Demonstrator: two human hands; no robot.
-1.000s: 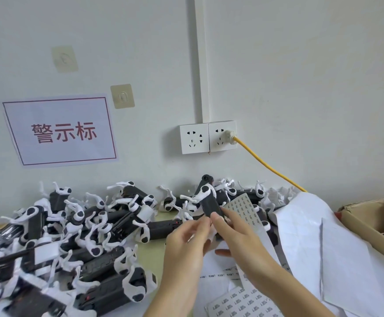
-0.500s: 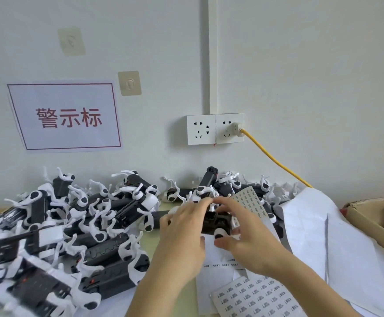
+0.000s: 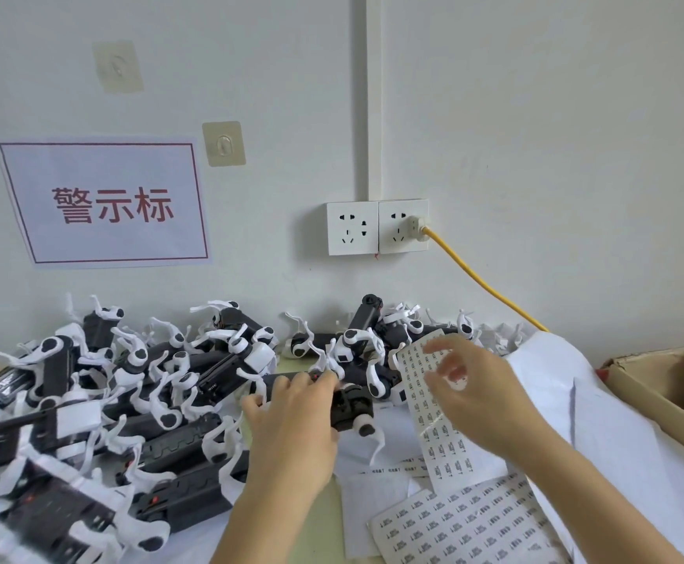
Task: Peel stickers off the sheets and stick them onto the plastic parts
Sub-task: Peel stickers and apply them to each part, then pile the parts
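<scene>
Left hand [image 3: 291, 421]: grips a black plastic part [image 3: 350, 407].
Right hand [image 3: 480, 394]: fingers spread, blurred, over the upright sticker sheet [image 3: 426, 405].

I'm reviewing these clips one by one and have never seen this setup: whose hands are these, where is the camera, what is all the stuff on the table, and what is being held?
There is no machine here: a person works with bare hands, filmed by one wide-angle camera worn on the head, looking forward and down. The left hand grips a black plastic part lying on the table. The right hand hovers with spread fingers over a curled sticker sheet; it is blurred, and I see nothing held in it. A second sticker sheet lies flat nearer the camera. To the left is a pile of black and white parts. On the right are large white papers and a cardboard box. A yellow cable runs from the wall socket.
</scene>
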